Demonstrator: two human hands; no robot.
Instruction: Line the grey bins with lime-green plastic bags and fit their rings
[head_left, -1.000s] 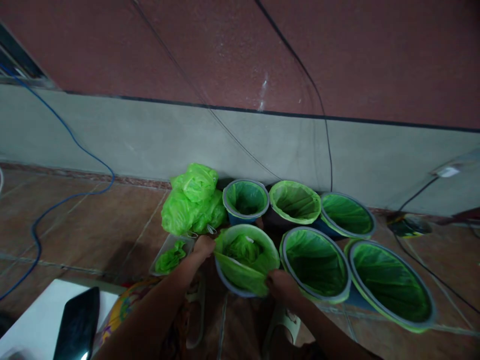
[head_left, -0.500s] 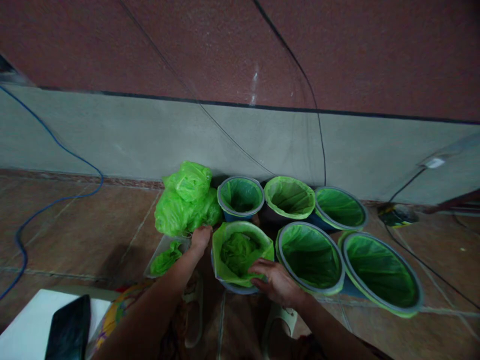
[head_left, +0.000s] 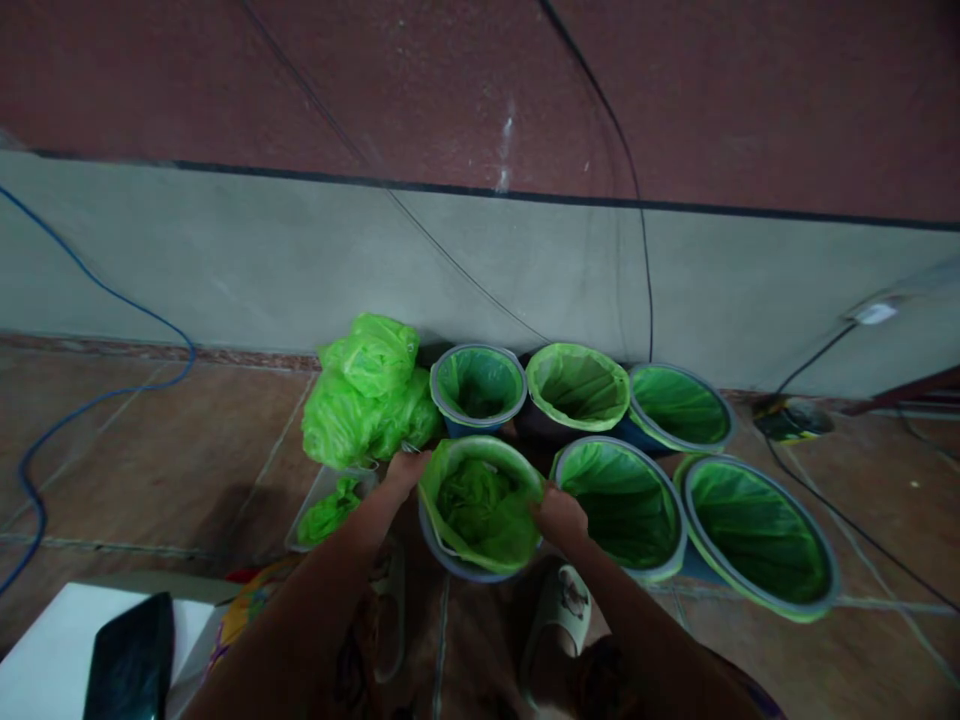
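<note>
A green bin liner (head_left: 480,545) lines the front-left bin (head_left: 454,565), its bulk crumpled inside and its edge spread over the rim. My left hand (head_left: 409,470) is closed at the liner's left edge; its fingertips are partly hidden. At the opposite side, my right hand (head_left: 561,515) is closed on the liner's right edge. Behind my left hand sits a heap of crumpled green plastic bags (head_left: 367,400). A shallow clear tray (head_left: 304,510) holding a smaller green bag (head_left: 330,512) lies beside my left forearm.
Several other bins with green liners stand alongside, including a front-middle bin (head_left: 679,560) and a front-right bin (head_left: 832,590). A dark phone-like slab (head_left: 131,655) rests on a white box (head_left: 49,645). A blue cable (head_left: 97,402) crosses the floor at left; the wall (head_left: 300,260) rises behind.
My right hand has moved from the liner's front edge to its right edge and taken hold there. The liner's front edge has shifted. My left hand stays at the left edge.
</note>
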